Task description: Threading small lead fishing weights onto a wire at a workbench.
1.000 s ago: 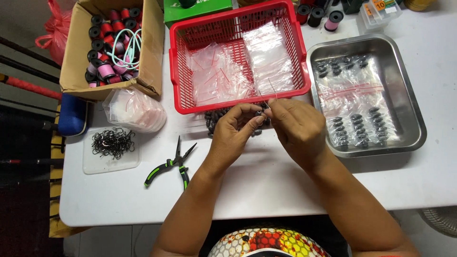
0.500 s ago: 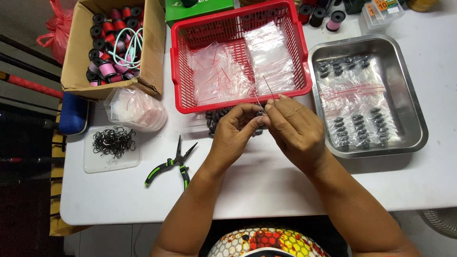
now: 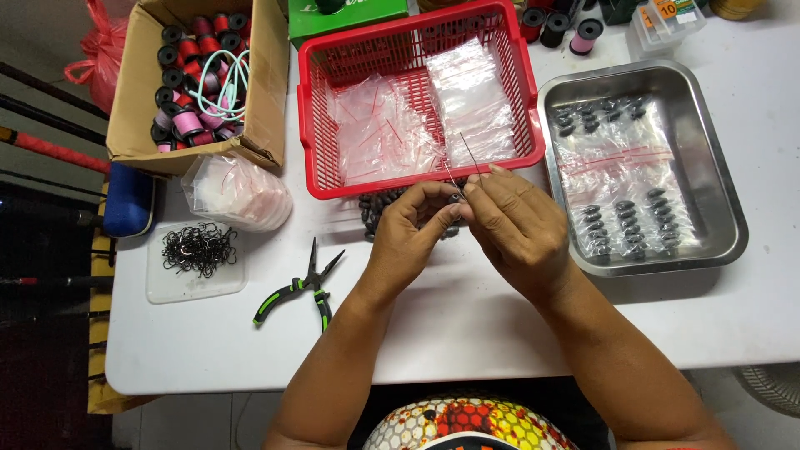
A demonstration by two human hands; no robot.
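At the centre of the frame, a thin wire (image 3: 467, 160) is pinched between the pressed-together fingertips of the left hand (image 3: 414, 225) and the right hand (image 3: 518, 223), its free ends standing up toward the red basket (image 3: 533, 125) just above; what else is gripped at the meeting point cannot be told. A heap of small dark weights (image 3: 373, 210) is half hidden beneath the left hand. Clear plastic bags (image 3: 392, 133) are spread inside the basket. To the right, a steel tray (image 3: 717, 167) is filled with bagged dark weights. At lower left of centre, green-handled pliers (image 3: 302, 287) are laid on the white table (image 3: 467, 333), with a clear lid of dark hooks (image 3: 198, 248) further left. At upper left, a cardboard box (image 3: 133, 100) of thread spools is seen
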